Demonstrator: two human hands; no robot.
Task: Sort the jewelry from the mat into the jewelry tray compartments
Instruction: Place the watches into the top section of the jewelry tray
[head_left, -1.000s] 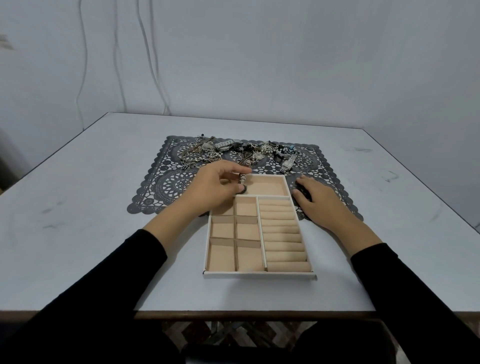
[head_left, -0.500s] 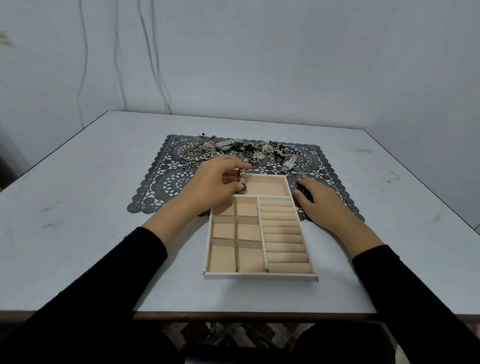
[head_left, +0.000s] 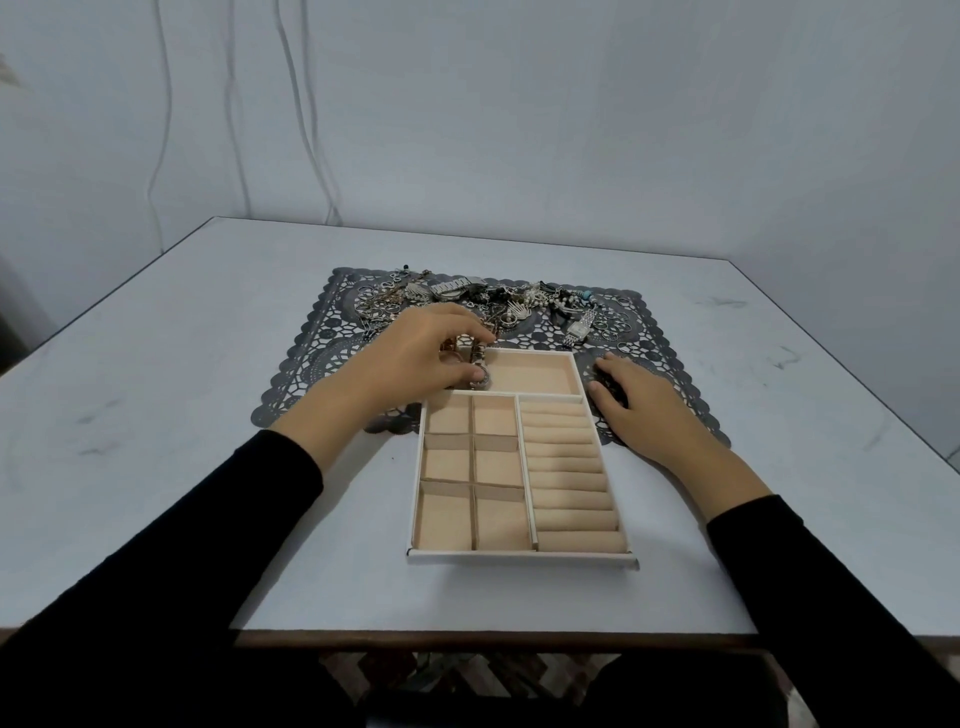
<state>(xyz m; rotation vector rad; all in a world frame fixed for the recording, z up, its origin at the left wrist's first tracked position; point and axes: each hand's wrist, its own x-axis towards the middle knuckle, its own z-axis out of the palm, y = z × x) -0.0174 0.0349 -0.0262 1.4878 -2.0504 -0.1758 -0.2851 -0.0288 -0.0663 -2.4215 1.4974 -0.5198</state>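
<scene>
The left hand (head_left: 426, 358) curls its fingers (head_left: 462, 319) round a metal band (head_left: 478, 364), holding it at the far left corner of the tray (head_left: 519, 559). The right hand (head_left: 641, 408) lies flat, fingers relaxed, on the mat (head_left: 311, 358) just beside the tray's right wall. Jewelry (head_left: 467, 293) is heaped along the mat's far edge.

white table (head_left: 156, 415), lace mat (head_left: 322, 358), jewelry tray (head_left: 519, 560)
</scene>
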